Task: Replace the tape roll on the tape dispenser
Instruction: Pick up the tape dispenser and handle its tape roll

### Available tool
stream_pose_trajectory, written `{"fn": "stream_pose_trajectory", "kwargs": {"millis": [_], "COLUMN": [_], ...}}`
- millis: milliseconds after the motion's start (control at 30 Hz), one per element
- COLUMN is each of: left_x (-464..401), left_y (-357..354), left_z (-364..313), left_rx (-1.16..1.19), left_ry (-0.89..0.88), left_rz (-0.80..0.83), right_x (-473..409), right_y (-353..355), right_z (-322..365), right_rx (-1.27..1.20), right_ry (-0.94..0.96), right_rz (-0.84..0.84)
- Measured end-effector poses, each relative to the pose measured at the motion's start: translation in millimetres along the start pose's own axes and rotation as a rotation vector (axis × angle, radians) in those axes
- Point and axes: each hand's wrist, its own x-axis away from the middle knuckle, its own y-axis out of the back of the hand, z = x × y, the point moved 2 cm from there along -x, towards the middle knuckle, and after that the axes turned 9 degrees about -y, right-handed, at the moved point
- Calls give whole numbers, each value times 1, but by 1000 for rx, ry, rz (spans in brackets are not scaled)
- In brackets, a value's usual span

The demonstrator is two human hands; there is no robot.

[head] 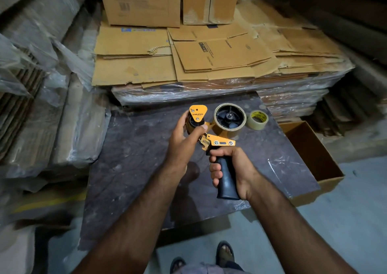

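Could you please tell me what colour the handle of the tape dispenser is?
The handle is black, gripped in the right hand; the head view shows it clearly.
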Motion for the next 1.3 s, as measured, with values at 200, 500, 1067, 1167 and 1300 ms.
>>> {"fn": "stream_pose_trajectory", "kwargs": {"millis": [200, 500, 1067, 1167, 1300], "left_x": [-5, -5, -38, -43, -44], "left_y": [1, 13, -23, -47, -66], "left_z": [-7, -3, -57, -59, -57], "left_rx": [33, -205, -1016, -1329, -1507], "left_ry": [-9, -80, -505, -464, -362], "left_rz": [106, 306, 452, 571, 611], "right_x": [1, 3, -7, -4, 1], "right_y": [-4, -4, 27, 23, 20], "right_z": [8, 8, -5, -8, -10], "right_rx": [-29, -26, 191, 221, 251], "right_ry": [26, 51, 59, 48, 40], "right_rz": [18, 1, -295, -281, -238]}}
